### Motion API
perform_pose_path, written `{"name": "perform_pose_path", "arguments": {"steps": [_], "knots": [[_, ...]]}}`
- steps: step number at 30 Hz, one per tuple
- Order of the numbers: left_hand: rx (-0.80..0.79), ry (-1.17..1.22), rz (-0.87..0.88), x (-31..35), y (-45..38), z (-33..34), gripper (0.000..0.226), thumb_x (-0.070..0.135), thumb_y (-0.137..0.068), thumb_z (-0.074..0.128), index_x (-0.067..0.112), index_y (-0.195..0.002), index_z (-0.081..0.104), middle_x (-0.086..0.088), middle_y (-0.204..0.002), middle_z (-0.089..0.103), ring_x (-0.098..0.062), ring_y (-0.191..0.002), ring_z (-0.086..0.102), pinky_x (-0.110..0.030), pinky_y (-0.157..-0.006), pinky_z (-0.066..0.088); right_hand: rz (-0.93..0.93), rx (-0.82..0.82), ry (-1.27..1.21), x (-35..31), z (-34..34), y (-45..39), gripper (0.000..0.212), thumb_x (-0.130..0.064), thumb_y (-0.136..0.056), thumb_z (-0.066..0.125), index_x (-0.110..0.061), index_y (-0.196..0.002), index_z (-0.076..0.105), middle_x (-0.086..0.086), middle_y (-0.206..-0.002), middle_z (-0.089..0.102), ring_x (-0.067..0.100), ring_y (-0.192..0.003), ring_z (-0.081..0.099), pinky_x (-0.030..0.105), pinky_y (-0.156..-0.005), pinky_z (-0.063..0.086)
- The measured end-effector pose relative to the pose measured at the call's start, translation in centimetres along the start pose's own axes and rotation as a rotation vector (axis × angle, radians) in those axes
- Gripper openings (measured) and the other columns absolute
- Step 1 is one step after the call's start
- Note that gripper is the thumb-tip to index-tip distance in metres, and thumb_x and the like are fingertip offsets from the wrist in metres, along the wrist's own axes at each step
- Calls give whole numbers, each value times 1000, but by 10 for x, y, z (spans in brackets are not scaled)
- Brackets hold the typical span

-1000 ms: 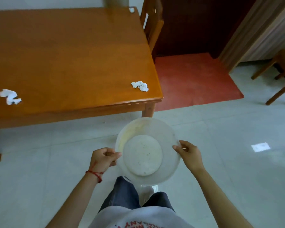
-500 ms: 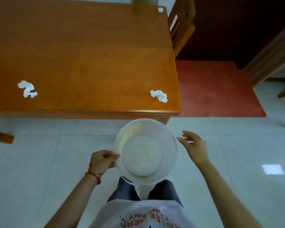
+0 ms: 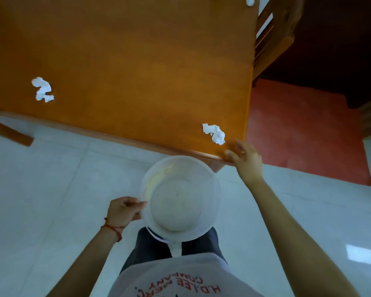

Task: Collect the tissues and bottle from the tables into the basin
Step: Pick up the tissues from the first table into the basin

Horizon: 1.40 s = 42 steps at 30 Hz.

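My left hand (image 3: 122,212) grips the left rim of a round white plastic basin (image 3: 214,202), held over the floor in front of me with nothing inside. My right hand (image 3: 245,160) is off the basin, fingers apart, at the near right corner of the wooden table (image 3: 137,61). A crumpled white tissue (image 3: 214,133) lies on that corner, just beyond the fingertips and not touched. A second crumpled tissue (image 3: 42,90) lies near the table's front edge at the left. A small white scrap (image 3: 249,1) sits at the far right corner. No bottle is in view.
A wooden chair (image 3: 272,37) stands against the table's right side. A red mat (image 3: 304,129) covers the floor to the right, and pale tiles (image 3: 51,189) lie under me. A wooden leg (image 3: 9,131) juts out at the left below the table edge.
My right hand let go of the basin rim and moved up and right to the table corner. I have come closer to the table; the left hand alone holds the basin.
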<state>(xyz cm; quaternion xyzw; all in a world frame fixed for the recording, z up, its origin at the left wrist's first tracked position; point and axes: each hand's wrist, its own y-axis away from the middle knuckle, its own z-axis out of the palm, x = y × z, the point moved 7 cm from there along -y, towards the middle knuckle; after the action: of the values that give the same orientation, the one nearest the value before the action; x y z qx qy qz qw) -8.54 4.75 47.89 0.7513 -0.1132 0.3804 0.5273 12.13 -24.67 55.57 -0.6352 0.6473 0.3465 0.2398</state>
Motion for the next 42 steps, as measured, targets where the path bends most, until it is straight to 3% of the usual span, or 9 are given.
{"name": "perform_pose_path", "arguments": {"steps": [2,6,9,13,16,23,30,35,42], "knots": [[33,13,-1,-1,3,6,13,-3,-71,69,6,-69,59,-13,-71,59,-25,-65,57,-20,-49,56,-44,-50,65,-3,5,-16,47,-32,-82,64,-17,-124,51,9,-127,56,26,-114,53,34,-91,41],[70,21,-15,-4,4,14,13,-2,-70,70,6,-68,60,-14,-69,59,-25,-63,58,-22,-51,56,-140,-151,144,-13,24,-42,52,-25,-83,63,-17,-131,44,8,-137,48,26,-124,44,28,-93,34],[75,18,-21,-8,4,17,13,-1,-69,70,5,-69,59,-14,-70,59,-25,-61,57,-23,-52,57,-185,-239,194,-14,43,-55,58,-20,-83,63,-18,-135,38,5,-147,36,25,-133,33,36,-106,30],[85,20,-23,-9,5,19,12,-2,-69,70,4,-71,60,-14,-70,59,-24,-61,58,-21,-49,57,-251,-352,411,-13,64,-62,53,-17,-89,54,-25,-137,34,1,-150,29,23,-136,25,39,-108,29],[80,25,-24,-10,5,21,12,-1,-70,70,4,-69,60,-15,-72,60,-24,-62,58,-21,-48,56,-349,-278,500,-16,67,-62,38,-7,-90,46,-16,-127,49,11,-134,47,29,-124,36,38,-98,38],[59,-4,-15,-7,2,17,12,0,-69,71,3,-73,60,-13,-70,60,-26,-62,59,-19,-46,55,-261,-175,121,-25,54,-27,29,-3,-84,57,-10,-110,63,17,-109,62,29,-92,59,26,-72,42],[21,-40,8,-1,-2,14,15,-1,-70,70,8,-68,58,-12,-68,60,-26,-58,56,-20,-47,56,-238,-225,39,-32,65,43,28,-14,-82,65,-14,-110,63,9,-113,65,24,-101,60,29,-88,46],[-46,-70,32,7,-2,15,15,-2,-71,69,7,-69,57,-11,-70,60,-25,-60,57,-18,-44,54,-152,-290,73,-16,72,78,49,-28,-79,68,-22,-125,52,2,-130,57,20,-118,52,31,-98,40],[-166,-138,96,12,0,21,12,-3,-70,69,5,-70,60,-10,-71,61,-24,-65,58,-18,-46,55,-81,-4,20,8,42,122,47,-29,-77,70,-18,-121,55,2,-128,57,18,-120,50,32,-101,40]]}}
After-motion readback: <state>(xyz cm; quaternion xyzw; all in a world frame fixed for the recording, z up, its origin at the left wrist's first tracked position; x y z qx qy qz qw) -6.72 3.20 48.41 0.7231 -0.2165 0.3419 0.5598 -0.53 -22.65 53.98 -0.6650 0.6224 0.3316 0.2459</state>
